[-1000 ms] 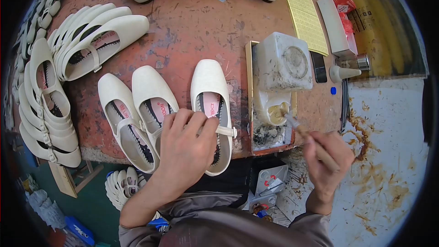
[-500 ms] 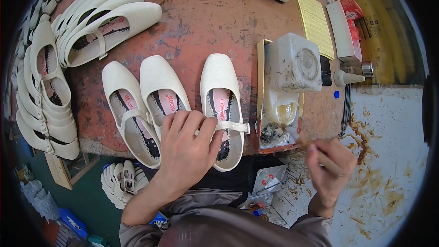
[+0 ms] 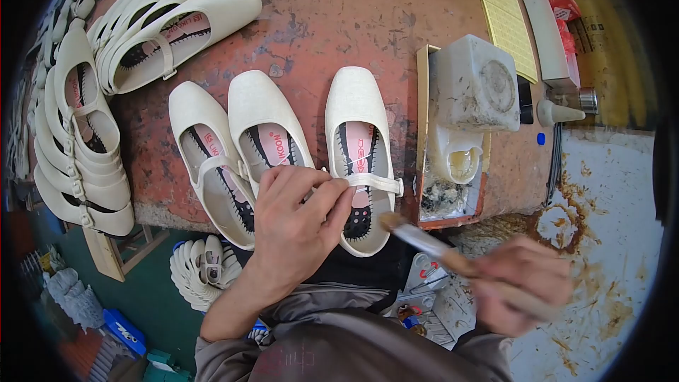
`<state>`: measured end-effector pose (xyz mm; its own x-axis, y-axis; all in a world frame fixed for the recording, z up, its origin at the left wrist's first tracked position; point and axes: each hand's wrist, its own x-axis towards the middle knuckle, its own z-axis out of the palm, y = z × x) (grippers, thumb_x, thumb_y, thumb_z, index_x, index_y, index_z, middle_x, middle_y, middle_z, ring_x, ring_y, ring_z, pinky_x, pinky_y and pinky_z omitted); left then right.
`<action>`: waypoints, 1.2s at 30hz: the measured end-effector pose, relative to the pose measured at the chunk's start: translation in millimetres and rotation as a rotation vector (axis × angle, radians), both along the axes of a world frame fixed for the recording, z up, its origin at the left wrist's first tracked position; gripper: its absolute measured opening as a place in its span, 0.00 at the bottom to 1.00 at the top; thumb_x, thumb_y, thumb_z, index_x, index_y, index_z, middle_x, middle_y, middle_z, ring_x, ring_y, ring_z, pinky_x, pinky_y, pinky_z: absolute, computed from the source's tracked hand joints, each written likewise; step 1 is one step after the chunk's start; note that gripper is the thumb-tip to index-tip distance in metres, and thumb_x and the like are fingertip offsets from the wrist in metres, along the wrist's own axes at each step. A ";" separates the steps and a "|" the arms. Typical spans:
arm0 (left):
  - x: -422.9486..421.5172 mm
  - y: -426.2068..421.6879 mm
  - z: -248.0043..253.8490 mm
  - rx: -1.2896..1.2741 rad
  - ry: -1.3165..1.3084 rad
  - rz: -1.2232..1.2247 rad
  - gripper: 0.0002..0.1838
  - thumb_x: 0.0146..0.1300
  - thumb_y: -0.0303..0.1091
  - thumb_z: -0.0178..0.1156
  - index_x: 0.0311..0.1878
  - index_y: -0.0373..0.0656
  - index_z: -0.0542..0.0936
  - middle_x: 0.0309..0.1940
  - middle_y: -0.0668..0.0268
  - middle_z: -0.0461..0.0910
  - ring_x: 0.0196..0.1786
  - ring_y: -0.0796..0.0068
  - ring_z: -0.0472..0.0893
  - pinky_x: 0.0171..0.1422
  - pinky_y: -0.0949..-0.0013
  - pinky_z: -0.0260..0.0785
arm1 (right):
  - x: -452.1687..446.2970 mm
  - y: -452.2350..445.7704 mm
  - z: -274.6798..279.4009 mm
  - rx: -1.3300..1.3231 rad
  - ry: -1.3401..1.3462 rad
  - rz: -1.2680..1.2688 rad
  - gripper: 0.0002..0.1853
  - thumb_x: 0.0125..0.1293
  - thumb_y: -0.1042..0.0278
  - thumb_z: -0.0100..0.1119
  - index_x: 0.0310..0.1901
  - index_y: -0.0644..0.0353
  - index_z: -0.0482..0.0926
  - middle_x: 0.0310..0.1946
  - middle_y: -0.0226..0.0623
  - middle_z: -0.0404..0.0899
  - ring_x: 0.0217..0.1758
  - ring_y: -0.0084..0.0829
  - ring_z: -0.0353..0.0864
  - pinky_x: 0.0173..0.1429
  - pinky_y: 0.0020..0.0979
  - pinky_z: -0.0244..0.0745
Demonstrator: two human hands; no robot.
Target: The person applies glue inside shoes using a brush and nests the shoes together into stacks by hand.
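My left hand pinches the strap of a cream Mary Jane shoe, which stands sole down with its toe away from me. Wrapped around a brush is my right hand, somewhat blurred. The bristle tip hovers by the heel of that shoe; whether it touches is unclear. To the left are two similar shoes, a middle one partly behind my left hand and an outer one. Pink printed insole pieces and black stitched edges show inside them.
At the right, an open box holds a stained white plastic bottle with pale glue in its cut opening. Rows of cream shoes line the left edge. Yellow sheets and a nozzle-tipped bottle lie beyond the box.
The brush has moved left from the box to the heel of the right-hand shoe. My left hand keeps its pinch on the strap. The whole view has shifted slightly.
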<state>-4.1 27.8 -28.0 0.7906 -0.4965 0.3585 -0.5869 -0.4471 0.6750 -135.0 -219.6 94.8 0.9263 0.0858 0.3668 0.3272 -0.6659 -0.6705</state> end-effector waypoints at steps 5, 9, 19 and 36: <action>-0.6 -0.7 1.0 0.011 0.006 -0.009 0.13 0.55 0.21 0.83 0.42 0.43 0.92 0.38 0.68 0.88 0.40 0.66 0.88 0.49 0.59 0.73 | 29.1 38.6 -40.5 -0.158 0.182 -0.003 0.12 0.58 0.80 0.82 0.45 0.66 0.93 0.36 0.39 0.92 0.33 0.35 0.89 0.36 0.33 0.85; 0.7 -1.2 0.7 0.030 0.019 -0.020 0.13 0.56 0.23 0.83 0.44 0.43 0.92 0.38 0.68 0.87 0.41 0.66 0.87 0.50 0.58 0.72 | 39.8 34.9 -55.4 -0.073 0.290 -0.028 0.13 0.59 0.79 0.81 0.46 0.65 0.92 0.36 0.37 0.90 0.33 0.36 0.87 0.36 0.35 0.83; 2.1 -5.5 4.7 0.060 0.017 -0.017 0.14 0.54 0.22 0.84 0.43 0.43 0.93 0.38 0.68 0.88 0.40 0.66 0.87 0.50 0.59 0.74 | 68.0 24.5 -32.4 -0.200 0.415 0.312 0.12 0.56 0.74 0.80 0.41 0.62 0.89 0.31 0.31 0.78 0.37 0.37 0.83 0.30 0.36 0.79; 2.5 -15.3 9.1 0.112 -0.032 -0.018 0.14 0.56 0.22 0.82 0.44 0.43 0.90 0.38 0.68 0.88 0.40 0.64 0.87 0.52 0.57 0.75 | 40.3 51.2 -84.5 -0.530 0.027 -0.020 0.18 0.63 0.72 0.77 0.52 0.74 0.91 0.31 0.30 0.73 0.35 0.28 0.77 0.26 0.28 0.68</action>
